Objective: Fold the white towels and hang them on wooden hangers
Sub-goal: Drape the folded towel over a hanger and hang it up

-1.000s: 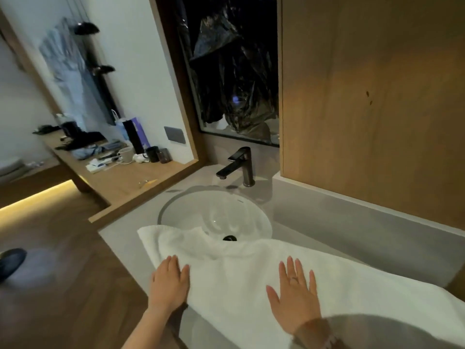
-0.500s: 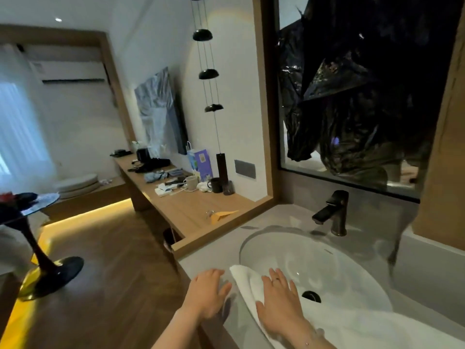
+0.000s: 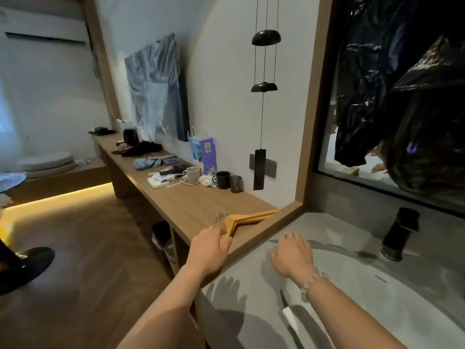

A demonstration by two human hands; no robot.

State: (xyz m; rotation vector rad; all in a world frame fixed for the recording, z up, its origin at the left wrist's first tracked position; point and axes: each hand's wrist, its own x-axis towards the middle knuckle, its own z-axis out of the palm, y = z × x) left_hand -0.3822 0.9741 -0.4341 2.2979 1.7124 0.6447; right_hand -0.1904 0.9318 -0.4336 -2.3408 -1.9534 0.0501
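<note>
**A:** Start at the left. What was the left hand [image 3: 210, 250] doing?

**B:** It was on the wooden desk [image 3: 176, 200], fingers curled over the near arm of the wooden hangers [image 3: 247, 219]. There looked to be two, stacked, with their wire hooks together.

**A:** And the risk?

**B:** If the hooks were tangled, lifting one could drag the other over the desk edge, which was just beside them.

**A:** The right hand [image 3: 293, 256]?

**B:** It held nothing, fingers loosely bent, above the grey counter [image 3: 241, 278] by the sink [image 3: 392, 295].

**A:** The towel [image 3: 288, 314]?

**B:** Only a white sliver showed, low at the basin's near rim by the right forearm. With neither hand on it and the head turned away, I judged it could slide into the bowl and get wet.
</note>
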